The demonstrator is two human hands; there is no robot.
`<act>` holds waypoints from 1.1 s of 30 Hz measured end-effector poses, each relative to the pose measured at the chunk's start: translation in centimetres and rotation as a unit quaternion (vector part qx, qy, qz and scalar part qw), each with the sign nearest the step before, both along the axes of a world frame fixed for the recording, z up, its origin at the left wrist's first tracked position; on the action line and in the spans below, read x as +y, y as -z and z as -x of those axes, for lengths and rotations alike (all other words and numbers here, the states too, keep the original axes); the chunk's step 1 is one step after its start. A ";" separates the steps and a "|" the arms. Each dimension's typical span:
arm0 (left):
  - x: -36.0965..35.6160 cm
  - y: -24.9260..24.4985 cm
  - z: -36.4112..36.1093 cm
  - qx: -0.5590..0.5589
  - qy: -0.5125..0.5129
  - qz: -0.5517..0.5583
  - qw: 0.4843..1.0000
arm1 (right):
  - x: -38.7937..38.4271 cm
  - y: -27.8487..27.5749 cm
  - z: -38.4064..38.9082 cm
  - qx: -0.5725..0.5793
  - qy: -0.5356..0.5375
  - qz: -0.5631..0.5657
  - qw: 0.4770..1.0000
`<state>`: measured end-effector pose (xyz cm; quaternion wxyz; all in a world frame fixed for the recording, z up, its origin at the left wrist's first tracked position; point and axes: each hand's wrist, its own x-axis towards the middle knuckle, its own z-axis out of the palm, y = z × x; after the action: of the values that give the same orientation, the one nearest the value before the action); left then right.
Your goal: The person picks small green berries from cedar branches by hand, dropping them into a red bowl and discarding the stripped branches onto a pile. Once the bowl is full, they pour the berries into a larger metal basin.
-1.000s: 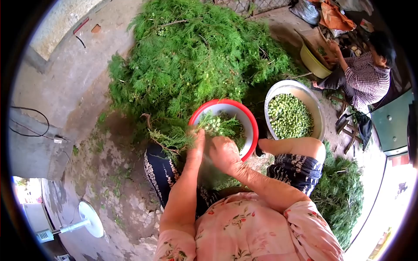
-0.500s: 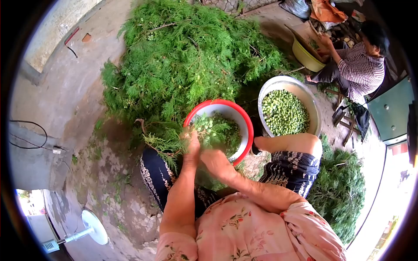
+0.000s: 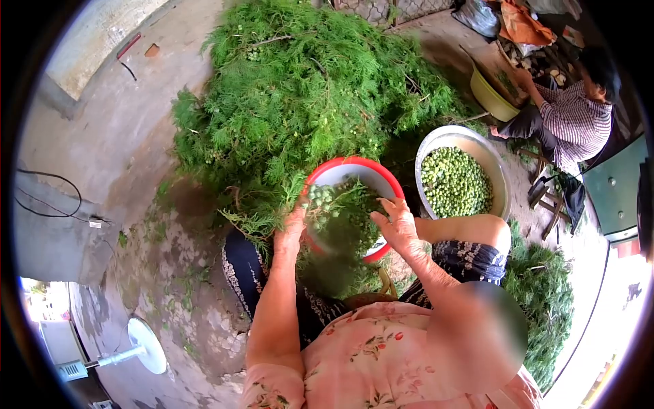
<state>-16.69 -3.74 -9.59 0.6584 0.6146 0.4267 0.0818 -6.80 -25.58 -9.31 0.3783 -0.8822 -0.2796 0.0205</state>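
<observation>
The left hand (image 3: 291, 228) pinches a sprig (image 3: 320, 198) between the 2 hands, over the red-rimmed basin (image 3: 354, 162). The right hand (image 3: 398, 225) has parted fingers. Right of it stands a metal basin (image 3: 501, 170); ahead, a branch pile (image 3: 306, 95).

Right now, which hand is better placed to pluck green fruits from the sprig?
Probably the right hand: its fingers are spread over the red-rimmed bowl, near the sprig, while the left hand is gripping that sprig.
</observation>
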 end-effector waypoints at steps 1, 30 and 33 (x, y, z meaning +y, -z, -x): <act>0.0 0.1 0.0 0.020 -0.006 -0.032 0.999 | 0.0 0.2 -0.2 0.002 0.003 0.025 1.000; -3.9 -4.8 -0.2 -0.035 0.109 0.135 0.984 | 7.2 -3.2 1.4 0.092 -0.022 -0.006 0.996; -4.1 -3.3 0.1 -0.165 0.186 0.196 0.949 | 6.9 -2.3 1.2 0.123 0.027 -0.045 0.991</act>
<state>-16.83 -7.85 -6.25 0.8305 0.5201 0.1978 -0.0267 -8.02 -18.65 -7.04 0.4501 -0.8621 -0.2072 0.1060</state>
